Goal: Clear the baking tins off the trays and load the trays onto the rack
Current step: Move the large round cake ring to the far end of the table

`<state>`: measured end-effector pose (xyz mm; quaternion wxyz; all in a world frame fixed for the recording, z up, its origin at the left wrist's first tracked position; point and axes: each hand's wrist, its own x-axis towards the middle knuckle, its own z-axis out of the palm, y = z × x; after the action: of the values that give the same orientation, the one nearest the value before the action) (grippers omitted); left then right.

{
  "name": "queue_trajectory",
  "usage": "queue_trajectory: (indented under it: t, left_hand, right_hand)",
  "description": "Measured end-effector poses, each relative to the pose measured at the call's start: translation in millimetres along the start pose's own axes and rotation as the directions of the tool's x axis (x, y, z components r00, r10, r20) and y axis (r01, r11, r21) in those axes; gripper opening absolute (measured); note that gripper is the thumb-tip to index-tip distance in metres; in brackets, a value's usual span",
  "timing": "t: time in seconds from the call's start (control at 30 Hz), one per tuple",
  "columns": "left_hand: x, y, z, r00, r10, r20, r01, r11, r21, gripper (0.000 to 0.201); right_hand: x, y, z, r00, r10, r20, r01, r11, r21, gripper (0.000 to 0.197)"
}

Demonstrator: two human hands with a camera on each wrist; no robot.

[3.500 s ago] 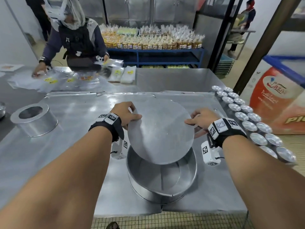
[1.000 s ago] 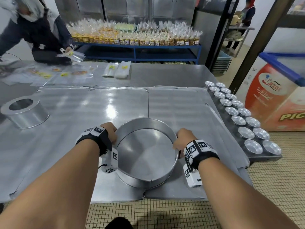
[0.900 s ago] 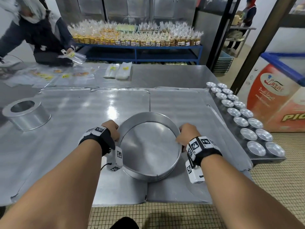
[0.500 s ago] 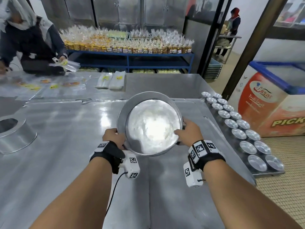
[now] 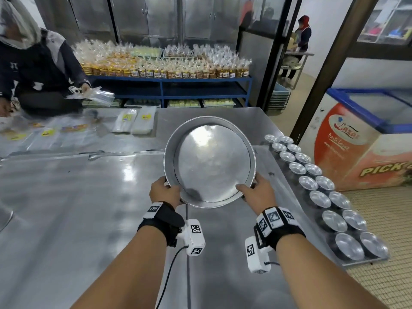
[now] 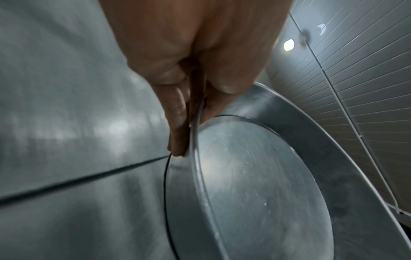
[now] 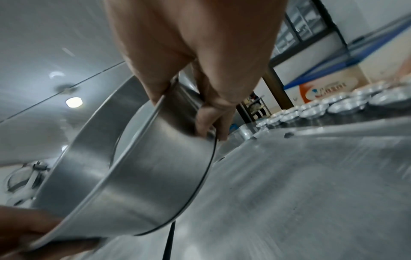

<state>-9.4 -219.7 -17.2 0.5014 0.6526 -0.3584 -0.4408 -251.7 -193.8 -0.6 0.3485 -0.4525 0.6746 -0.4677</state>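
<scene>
A large round metal baking tin is held up off the flat metal trays, tilted so its inside faces me. My left hand pinches its lower left rim, thumb inside and fingers outside, as the left wrist view shows on the tin under the left hand. My right hand grips the lower right rim, and the right wrist view shows the right hand with thumb over the rim and fingers on the wall of the tin.
A tray of several small round tins lies along the table's right edge. A metal ring tin sits at far left. A person sorts plastic bags across the table. A blue shelf of packed goods and a chest freezer stand behind.
The tin has been lifted from the tray near the front edge and carried up and forward, tilting its inside toward me. Both hands stayed on its rim.
</scene>
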Motion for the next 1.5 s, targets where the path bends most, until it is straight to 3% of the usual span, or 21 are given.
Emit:
queue_trajectory:
  t: [0.17, 0.27, 0.33, 0.47, 0.7, 0.83, 0.93, 1.0, 1.1, 1.23, 1.33, 1.4, 1.5]
  left_hand:
    - [33.6, 10.9, 73.1, 0.998, -0.058, 0.0, 0.057, 0.987, -0.147, 0.028]
    - [56.7, 19.0, 122.1, 0.996, -0.089, -0.025, 0.082, 0.974, -0.213, 0.032]
    - [67.4, 30.4, 154.8, 0.995, -0.101, -0.018, 0.093, 0.962, -0.257, 0.032]
    - [104.1, 40.7, 215.0, 0.994, -0.103, -0.024, 0.091, 0.953, -0.289, 0.037]
    - [203.9, 48.4, 289.6, 0.991, 0.11, 0.08, -0.106, 0.993, -0.055, 0.022]
    - [263.6, 42.6, 330.7, 0.98, 0.155, 0.127, -0.162, 0.985, 0.05, 0.03]
    - [292.9, 38.3, 356.0, 0.974, 0.191, 0.124, -0.215, 0.952, 0.217, 0.037]
    - [304.8, 31.5, 369.4, 0.967, 0.213, 0.137, -0.249, 0.9, 0.358, 0.032]
    - [319.7, 18.7, 384.4, 0.968, 0.217, 0.124, -0.249, 0.875, 0.415, 0.029]
    - [322.1, 7.7, 396.0, 0.988, 0.147, 0.039, -0.152, 0.962, 0.228, 0.026]
    - [321.6, 3.8, 402.8, 0.986, 0.16, -0.055, -0.134, 0.936, 0.325, 0.024]
    - [325.3, 6.1, 407.1, 0.983, 0.153, -0.105, -0.111, 0.939, 0.325, 0.026]
    - [326.0, 12.0, 409.6, 0.99, 0.118, -0.081, -0.084, 0.938, 0.336, 0.03]
  right_hand:
    - [62.1, 9.9, -16.4, 0.999, 0.02, -0.043, -0.016, 0.995, 0.094, 0.033]
    - [106.0, 13.0, -26.7, 0.993, 0.117, 0.012, -0.115, 0.945, 0.307, 0.015]
    - [135.8, 13.8, -31.2, 0.984, 0.152, 0.096, -0.179, 0.879, 0.442, 0.017]
    - [197.4, 20.8, -37.5, 0.983, 0.127, 0.13, -0.175, 0.85, 0.497, 0.024]
    - [327.7, 33.3, -40.9, 0.992, 0.096, 0.085, -0.123, 0.897, 0.425, 0.012]
    - [402.1, 55.0, -34.1, 0.996, 0.091, 0.024, -0.094, 0.941, 0.325, 0.019]
    - [431.9, 58.7, -30.5, 0.997, 0.077, 0.014, -0.078, 0.937, 0.34, 0.018]
    - [451.9, 67.2, -27.5, 0.992, 0.123, 0.011, -0.119, 0.927, 0.356, 0.017]
    - [480.7, 84.6, -22.8, 0.992, 0.122, -0.023, -0.113, 0.964, 0.241, 0.014]
    - [512.8, 106.6, -14.0, 0.99, 0.134, -0.036, -0.128, 0.984, 0.125, 0.025]
    - [542.4, 127.1, -6.9, 0.988, 0.145, -0.044, -0.14, 0.985, 0.103, 0.038]
    - [542.6, 121.7, -6.8, 0.989, 0.142, -0.03, -0.14, 0.989, 0.052, 0.035]
    - [514.2, 94.4, -12.5, 0.991, 0.125, -0.043, -0.125, 0.992, 0.011, 0.04]
